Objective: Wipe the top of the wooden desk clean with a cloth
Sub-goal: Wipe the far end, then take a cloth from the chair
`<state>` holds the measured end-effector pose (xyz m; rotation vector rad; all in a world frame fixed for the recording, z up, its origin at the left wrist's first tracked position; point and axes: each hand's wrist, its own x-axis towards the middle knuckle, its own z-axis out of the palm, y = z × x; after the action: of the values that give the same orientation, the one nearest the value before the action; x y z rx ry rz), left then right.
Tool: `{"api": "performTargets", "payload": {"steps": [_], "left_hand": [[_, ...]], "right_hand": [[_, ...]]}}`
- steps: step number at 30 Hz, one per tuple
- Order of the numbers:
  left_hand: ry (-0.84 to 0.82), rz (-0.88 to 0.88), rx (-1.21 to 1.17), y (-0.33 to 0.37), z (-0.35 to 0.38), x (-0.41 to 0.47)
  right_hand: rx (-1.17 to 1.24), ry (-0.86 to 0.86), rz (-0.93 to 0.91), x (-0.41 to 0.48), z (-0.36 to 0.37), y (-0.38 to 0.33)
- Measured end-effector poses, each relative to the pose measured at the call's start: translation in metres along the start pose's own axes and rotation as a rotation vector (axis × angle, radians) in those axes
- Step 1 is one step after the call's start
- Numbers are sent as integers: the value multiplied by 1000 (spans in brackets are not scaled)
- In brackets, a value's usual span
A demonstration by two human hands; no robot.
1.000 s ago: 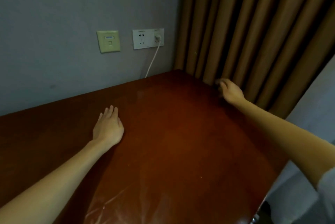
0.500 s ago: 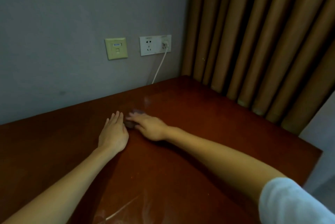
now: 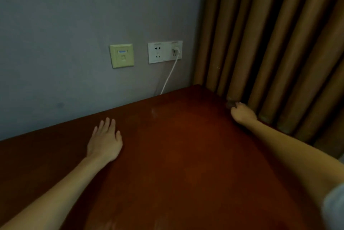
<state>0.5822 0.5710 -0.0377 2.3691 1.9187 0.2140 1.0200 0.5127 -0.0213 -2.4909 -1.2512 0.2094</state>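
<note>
The reddish-brown wooden desk [image 3: 176, 155] fills the lower part of the view, its top glossy. My left hand [image 3: 104, 142] lies flat on it at the left, fingers straight and pointing at the wall. My right hand [image 3: 243, 113] is stretched to the desk's far right edge by the curtain. Its fingers curl over a small dark cloth [image 3: 230, 104], which shows only as a dim patch past the fingertips.
A grey wall stands behind the desk with a yellowed data socket [image 3: 122, 55] and a white power outlet [image 3: 164, 51]. A white cable [image 3: 170, 75] drops from the outlet behind the desk. Brown curtain folds [image 3: 270, 43] hang along the right edge.
My right hand has swept with the cloth from beside my left hand across to the right edge near the curtain. My left hand has stayed flat in place.
</note>
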Motion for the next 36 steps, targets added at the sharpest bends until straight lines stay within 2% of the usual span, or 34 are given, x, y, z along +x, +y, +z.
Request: {"api": "performTargets", "payload": {"steps": [2,6,10,14,17,22,24,26,29,31,36], "left_hand": [[5,3,3,1,1,2],[4,1,11,2,2,3],[-9,-6,6,1,2,2],[-6,-7,9,1,0,1],[-4,6,4,1,-1,0],[21,22,4,1,2,-1],[31,20,8,0,5,1],[42,17,12,-1,7,2],[45,6,9,0,8,2],[46,4,9,1,8,3],[41,-14,-18,0,7,3]], "right_hand": [[-9,26,-42,16,16,-26],[-40,17,-402,0,58,-124],[-50,-105,-718,-67,93,-216],[18,-273,-1021,-117,106,-233],[85,-270,-958,-97,93,-200],[49,20,-500,17,61,-95],[44,12,-314,55,49,-78],[27,-25,-232,82,45,-84],[13,-33,-231,102,59,-129],[42,-41,-310,94,75,-173],[67,-154,-720,-12,115,-277]]}}
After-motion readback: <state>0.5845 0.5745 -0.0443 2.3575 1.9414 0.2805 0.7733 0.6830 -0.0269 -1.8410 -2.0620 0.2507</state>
